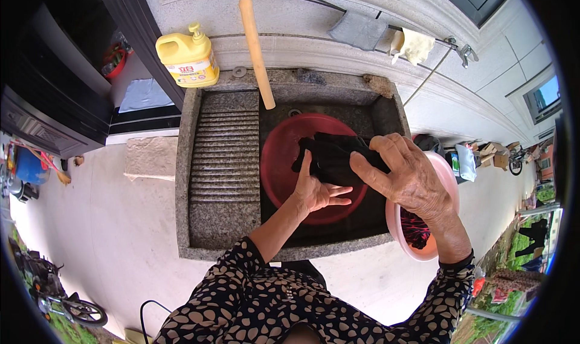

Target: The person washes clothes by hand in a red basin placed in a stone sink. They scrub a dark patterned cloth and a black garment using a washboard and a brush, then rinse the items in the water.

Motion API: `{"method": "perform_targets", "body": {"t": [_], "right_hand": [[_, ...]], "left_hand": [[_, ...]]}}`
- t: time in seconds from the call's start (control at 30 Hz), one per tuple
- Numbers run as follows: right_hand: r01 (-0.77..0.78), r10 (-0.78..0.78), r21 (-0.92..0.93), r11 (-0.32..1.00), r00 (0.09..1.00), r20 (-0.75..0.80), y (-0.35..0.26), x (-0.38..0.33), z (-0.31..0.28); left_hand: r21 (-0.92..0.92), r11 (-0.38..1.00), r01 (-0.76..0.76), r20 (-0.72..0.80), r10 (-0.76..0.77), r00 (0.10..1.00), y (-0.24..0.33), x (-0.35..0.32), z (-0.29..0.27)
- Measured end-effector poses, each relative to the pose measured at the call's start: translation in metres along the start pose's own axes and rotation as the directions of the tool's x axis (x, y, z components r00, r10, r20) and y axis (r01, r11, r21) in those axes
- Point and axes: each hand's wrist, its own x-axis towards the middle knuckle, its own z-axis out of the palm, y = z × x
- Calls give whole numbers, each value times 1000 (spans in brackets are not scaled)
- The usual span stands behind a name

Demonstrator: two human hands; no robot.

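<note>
A bunched black garment (333,158) is held up over a red plastic basin (279,173), which sits in the stone sink (225,226). My right hand (406,178) grips the garment's right end, with fingers curled over it and the thumb pointing left. My left hand (312,193) is below and to the left, its fingers spread and its thumb raised against the cloth's near left edge. The garment and my hands hide much of the basin's inside. Beside the sink on the right, a pink basin (445,176) contains a black and pink patterned cloth (415,230).
A ribbed washboard slab (225,147) fills the sink's left side. On its far left corner stands a yellow pump jug (188,58). A wooden handle (256,54) hangs down over the sink's back. Grey and cream cloths (359,31) hang along the wall.
</note>
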Motion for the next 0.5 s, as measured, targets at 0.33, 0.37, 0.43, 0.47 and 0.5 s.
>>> {"method": "perform_targets", "body": {"t": [0.33, 0.37, 0.43, 0.47, 0.5], "right_hand": [[134, -166, 454, 881, 986, 32, -90, -45, 37], [103, -135, 512, 853, 990, 26, -87, -46, 36], [31, -23, 616, 787, 1000, -21, -80, -36, 30], [-16, 71, 664, 747, 996, -56, -65, -29, 33], [-131, 200, 727, 674, 980, -9, -46, -28, 38]], "left_hand": [[-133, 953, -273, -200, 244, 949, -11, 30, -31], [-207, 927, -314, -234, 264, 936, -11, 32, -40], [-336, 926, -172, -41, 168, 985, -4, 40, -98], [-382, 920, -92, 58, 123, 991, 0, 39, -118], [-344, 931, -125, 0, 133, 991, -4, 42, -112]]}}
